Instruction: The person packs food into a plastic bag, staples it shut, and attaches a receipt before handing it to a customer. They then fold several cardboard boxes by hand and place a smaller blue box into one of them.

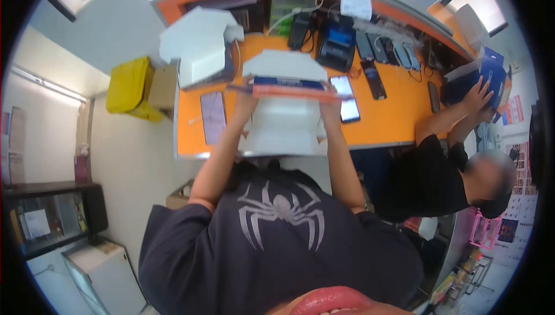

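My left hand (246, 105) and my right hand (329, 102) grip the two ends of a flat blue and orange-red box (289, 91), seen edge-on. It is above an open cardboard box with a white inside (286, 121), whose lid (283, 63) stands up behind. Most of my fingers are hidden behind the flat box. A phone with a lit screen (348, 109) lies just right of my right hand. Left of my left forearm, another phone (213, 117) lies face up on the orange table (188, 135).
A second open white box (202, 63) stands back left, near a yellow bin (130, 86). A dark printer-like device (336, 43) and several phones (373, 78) with cables lie back right. At the right, a co-worker (439, 170) handles a blue box (491, 72).
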A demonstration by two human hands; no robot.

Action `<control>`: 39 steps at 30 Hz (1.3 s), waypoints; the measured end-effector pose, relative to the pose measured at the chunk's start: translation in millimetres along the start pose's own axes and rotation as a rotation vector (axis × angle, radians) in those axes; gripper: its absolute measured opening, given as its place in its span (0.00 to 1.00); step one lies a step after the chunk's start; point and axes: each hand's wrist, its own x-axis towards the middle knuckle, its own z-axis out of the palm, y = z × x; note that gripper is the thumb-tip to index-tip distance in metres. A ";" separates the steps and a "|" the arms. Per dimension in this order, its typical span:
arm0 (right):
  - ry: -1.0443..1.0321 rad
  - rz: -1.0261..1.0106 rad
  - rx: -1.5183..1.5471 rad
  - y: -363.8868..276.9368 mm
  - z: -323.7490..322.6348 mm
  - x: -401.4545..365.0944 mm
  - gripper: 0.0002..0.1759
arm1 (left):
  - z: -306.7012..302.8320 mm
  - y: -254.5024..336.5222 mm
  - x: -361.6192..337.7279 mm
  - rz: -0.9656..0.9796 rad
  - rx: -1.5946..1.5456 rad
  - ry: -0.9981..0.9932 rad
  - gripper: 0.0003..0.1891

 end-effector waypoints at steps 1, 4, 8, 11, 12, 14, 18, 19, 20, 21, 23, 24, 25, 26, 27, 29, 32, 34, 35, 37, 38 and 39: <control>0.001 0.106 0.012 -9.5 -3.1 -0.1 0.19 | -4.6 1.0 1.7 -0.203 -0.161 -0.092 0.32; 0.061 0.355 -0.015 -23.6 -10.1 -0.8 0.16 | -9.3 37.9 -4.3 -0.453 -0.244 -0.183 0.38; -0.084 0.503 -0.184 -30.0 -15.0 -1.3 0.18 | 1.7 52.0 -20.4 -0.319 0.143 -0.164 0.40; -0.028 0.335 -0.091 -35.3 -4.7 -13.2 0.21 | 5.3 38.9 -19.9 -0.376 0.130 -0.067 0.40; -0.025 0.287 -0.105 -39.1 -0.8 -18.4 0.23 | 6.1 39.3 -21.7 -0.403 0.145 -0.059 0.40; -0.017 0.193 -0.133 -48.3 4.1 -26.8 0.27 | 3.3 39.8 -24.6 -0.458 0.160 -0.091 0.41; 0.032 0.074 -0.181 -38.2 7.6 -31.1 0.25 | 1.0 37.3 -26.7 -0.432 0.087 -0.125 0.44; 0.023 0.117 -0.201 -42.0 7.3 -32.5 0.25 | 2.0 37.6 -29.4 -0.395 0.053 -0.106 0.45; 0.014 0.159 -0.221 -49.0 5.9 -31.7 0.24 | 1.0 35.7 -31.3 -0.321 0.041 -0.134 0.44; 0.006 0.200 -0.241 -52.8 5.6 -31.2 0.24 | -0.5 32.2 -32.3 -0.246 0.028 -0.160 0.43; 0.022 0.185 -0.186 -45.0 5.8 -29.8 0.23 | 0.7 21.5 -33.5 -0.110 0.018 -0.183 0.39; 0.024 0.177 -0.159 -42.2 5.7 -30.2 0.23 | 2.7 13.2 -35.3 -0.053 0.023 -0.180 0.37; 0.023 0.172 -0.186 -42.1 6.4 -31.6 0.23 | 3.1 8.3 -38.1 0.002 0.029 -0.175 0.35; 0.020 0.167 -0.211 -42.5 8.2 -32.7 0.23 | -1.4 19.7 -36.9 -0.173 0.099 -0.249 0.34; 0.018 0.160 -0.236 -42.8 10.3 -33.6 0.23 | -6.2 31.9 -33.0 -0.349 0.169 -0.320 0.33; -0.038 0.230 -0.189 -36.6 15.1 -34.4 0.24 | 1.1 20.4 -37.8 -0.223 0.349 -0.130 0.28; -0.061 0.222 -0.257 -20.6 23.2 -35.6 0.25 | 2.4 -6.2 -35.6 0.012 0.512 0.031 0.21; -0.059 0.234 -0.300 -16.9 25.7 -37.1 0.25 | 0.4 -3.0 -30.3 -0.045 0.521 0.008 0.15; -0.059 0.264 -0.295 -19.7 27.2 -37.0 0.25 | -0.5 0.2 -27.4 -0.073 0.524 -0.004 0.13; -0.031 0.273 -0.299 -21.3 32.3 -39.0 0.26 | 0.6 -1.6 -24.0 -0.081 0.570 -0.070 0.14; -0.003 0.252 -0.309 -19.8 36.2 -41.1 0.26 | 0.8 -2.1 -23.2 -0.086 0.594 -0.101 0.15; 0.024 0.230 -0.316 -19.9 39.6 -42.4 0.27 | 0.8 -2.2 -23.6 -0.076 0.583 -0.096 0.15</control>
